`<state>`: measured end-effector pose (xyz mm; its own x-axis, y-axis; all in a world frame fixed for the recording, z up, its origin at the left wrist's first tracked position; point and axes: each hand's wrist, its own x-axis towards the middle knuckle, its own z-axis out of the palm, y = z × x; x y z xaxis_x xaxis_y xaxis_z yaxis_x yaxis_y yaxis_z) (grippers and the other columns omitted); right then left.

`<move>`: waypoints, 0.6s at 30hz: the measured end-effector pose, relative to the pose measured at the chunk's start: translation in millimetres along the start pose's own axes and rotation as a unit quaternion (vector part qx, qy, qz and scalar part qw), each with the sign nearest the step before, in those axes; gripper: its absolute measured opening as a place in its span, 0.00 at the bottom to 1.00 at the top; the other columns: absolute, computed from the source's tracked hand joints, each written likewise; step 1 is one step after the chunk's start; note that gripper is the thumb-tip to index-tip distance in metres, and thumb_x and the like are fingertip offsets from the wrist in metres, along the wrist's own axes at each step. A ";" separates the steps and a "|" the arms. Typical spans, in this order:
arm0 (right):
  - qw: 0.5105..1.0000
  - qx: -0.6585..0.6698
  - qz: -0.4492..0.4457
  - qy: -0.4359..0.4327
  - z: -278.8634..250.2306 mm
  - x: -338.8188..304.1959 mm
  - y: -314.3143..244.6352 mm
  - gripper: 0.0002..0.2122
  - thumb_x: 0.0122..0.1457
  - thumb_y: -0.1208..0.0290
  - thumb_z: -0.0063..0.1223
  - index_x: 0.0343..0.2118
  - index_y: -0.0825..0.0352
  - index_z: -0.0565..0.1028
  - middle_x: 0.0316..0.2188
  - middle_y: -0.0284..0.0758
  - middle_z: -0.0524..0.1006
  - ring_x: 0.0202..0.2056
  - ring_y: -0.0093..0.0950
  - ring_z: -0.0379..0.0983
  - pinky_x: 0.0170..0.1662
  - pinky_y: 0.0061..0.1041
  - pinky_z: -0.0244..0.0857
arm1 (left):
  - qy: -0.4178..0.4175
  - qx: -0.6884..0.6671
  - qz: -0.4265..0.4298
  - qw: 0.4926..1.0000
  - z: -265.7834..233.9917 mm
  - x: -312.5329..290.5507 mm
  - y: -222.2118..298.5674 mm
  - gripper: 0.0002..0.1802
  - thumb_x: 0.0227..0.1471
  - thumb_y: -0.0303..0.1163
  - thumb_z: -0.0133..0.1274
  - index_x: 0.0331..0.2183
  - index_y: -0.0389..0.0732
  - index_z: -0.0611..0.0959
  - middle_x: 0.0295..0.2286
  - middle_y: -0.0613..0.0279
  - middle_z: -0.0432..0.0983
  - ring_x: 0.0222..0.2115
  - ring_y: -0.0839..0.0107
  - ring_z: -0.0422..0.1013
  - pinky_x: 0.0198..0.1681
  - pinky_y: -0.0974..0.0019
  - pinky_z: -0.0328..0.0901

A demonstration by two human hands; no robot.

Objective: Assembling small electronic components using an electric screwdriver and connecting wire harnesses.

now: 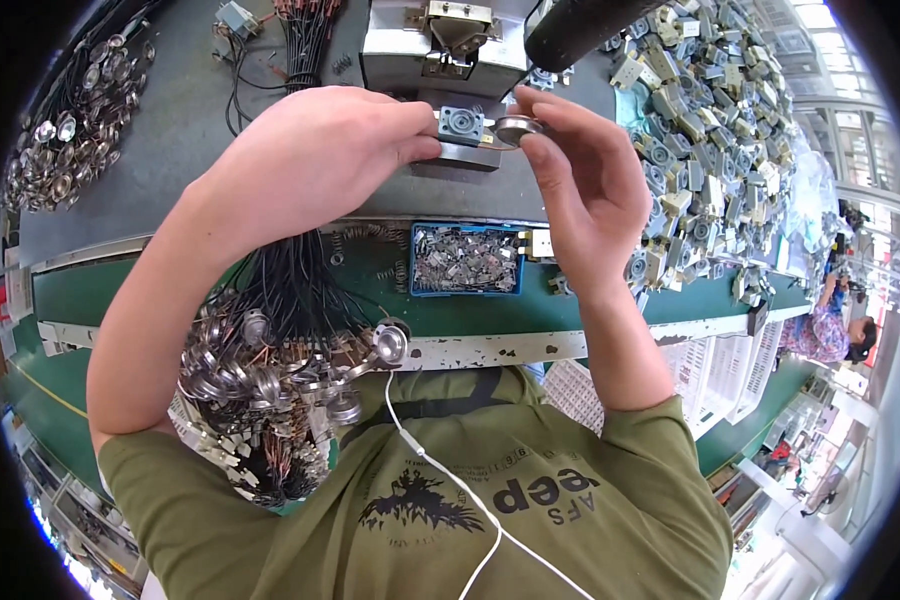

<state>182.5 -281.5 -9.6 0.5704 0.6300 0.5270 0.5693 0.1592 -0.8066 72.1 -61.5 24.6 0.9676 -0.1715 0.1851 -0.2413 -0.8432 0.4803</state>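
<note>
My left hand point(325, 150) reaches in from the left, its thumb and fingertips pinched on a small grey switch housing point(461, 122) with a round recess in its face. The housing rests on or just above a steel block point(470, 157); exact contact cannot be told. To its right, my right hand point(600, 175) grips a round metal disc-shaped capsule point(516, 127) between thumb and fingers, close beside the housing. A thin copper-coloured line runs between the capsule and the housing. Behind them stands a metal fixture point(453, 45).
A blue tray point(467, 291) of small metal pieces sits near the bench edge. Grey and cream housings point(695, 150) pile up at right. Wired metal capsules lie in bundles point(260, 360) at lower left and far left. A dark cylindrical tool point(580, 35) juts in overhead. Another person point(825, 330) is at far right.
</note>
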 end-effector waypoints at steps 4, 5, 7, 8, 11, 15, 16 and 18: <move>0.974 0.109 0.199 0.023 8.0 11.0 -11.1 0.12 0.69 0.76 0.53 0.52 0.75 0.73 0.44 0.47 0.82 0.47 0.31 0.80 0.51 0.27 0.74 | 0.013 -0.011 -0.024 1.000 8.2 2.5 -1.9 0.10 0.61 0.36 0.53 0.35 0.40 0.81 0.28 0.52 0.80 0.34 0.51 0.77 0.38 0.50 0.70; 0.974 0.109 0.198 0.022 8.2 11.8 -8.6 0.12 0.69 0.76 0.53 0.52 0.75 0.73 0.44 0.47 0.82 0.47 0.31 0.80 0.51 0.27 0.74 | 0.015 -0.010 -0.024 1.000 7.9 2.9 -3.2 0.10 0.61 0.36 0.53 0.35 0.40 0.81 0.28 0.52 0.80 0.34 0.51 0.77 0.38 0.50 0.70; 0.930 0.251 0.261 0.059 7.3 10.3 -3.3 0.12 0.69 0.75 0.53 0.51 0.75 0.73 0.44 0.47 0.82 0.45 0.29 0.80 0.48 0.27 0.74 | 0.022 -0.030 0.000 0.999 8.2 3.4 -4.5 0.07 0.58 0.32 0.57 0.35 0.39 0.82 0.28 0.55 0.78 0.34 0.54 0.75 0.37 0.53 0.69; 0.933 0.247 0.261 0.027 3.7 8.9 8.2 0.12 0.70 0.74 0.53 0.52 0.74 0.73 0.44 0.44 0.82 0.44 0.27 0.79 0.44 0.26 0.73 | 0.022 -0.031 0.000 0.999 6.5 3.3 -5.3 0.07 0.58 0.32 0.57 0.35 0.39 0.82 0.28 0.55 0.78 0.34 0.54 0.75 0.37 0.53 0.69; 0.942 0.070 0.260 -0.201 -13.2 22.5 1.6 0.13 0.69 0.73 0.54 0.53 0.73 0.73 0.43 0.41 0.82 0.43 0.25 0.78 0.43 0.24 0.72 | 0.004 0.044 0.033 0.998 2.9 -3.6 -8.7 0.06 0.55 0.31 0.58 0.34 0.40 0.82 0.27 0.57 0.74 0.33 0.55 0.74 0.36 0.53 0.69; 0.925 0.209 0.294 -0.120 -7.7 17.1 0.1 0.11 0.68 0.74 0.55 0.51 0.72 0.75 0.38 0.34 0.81 0.40 0.21 0.78 0.43 0.22 0.71 | 0.031 0.069 0.051 0.996 6.2 -2.1 -7.8 0.06 0.52 0.29 0.61 0.33 0.40 0.82 0.25 0.58 0.71 0.32 0.56 0.73 0.35 0.54 0.68; 0.925 0.188 0.307 -0.122 -8.3 15.1 -7.0 0.11 0.68 0.75 0.54 0.51 0.71 0.76 0.37 0.33 0.81 0.39 0.20 0.78 0.42 0.22 0.71 | 0.038 0.060 0.045 0.996 7.6 -1.1 -7.5 0.06 0.51 0.29 0.61 0.33 0.40 0.82 0.25 0.58 0.71 0.32 0.56 0.73 0.35 0.55 0.68; 0.935 0.101 0.285 -0.187 -17.3 18.5 -10.0 0.12 0.68 0.74 0.54 0.52 0.70 0.76 0.37 0.34 0.81 0.39 0.20 0.78 0.42 0.22 0.71 | 0.028 0.074 0.058 0.995 10.0 -1.2 -6.3 0.06 0.51 0.29 0.61 0.32 0.40 0.82 0.25 0.58 0.71 0.32 0.57 0.73 0.34 0.55 0.68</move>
<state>197.6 -284.6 12.8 0.4782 0.8721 -0.1035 0.0917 -0.1668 -0.9817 73.2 -61.1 12.7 0.9269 -0.2473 0.2823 -0.3342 -0.8861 0.3212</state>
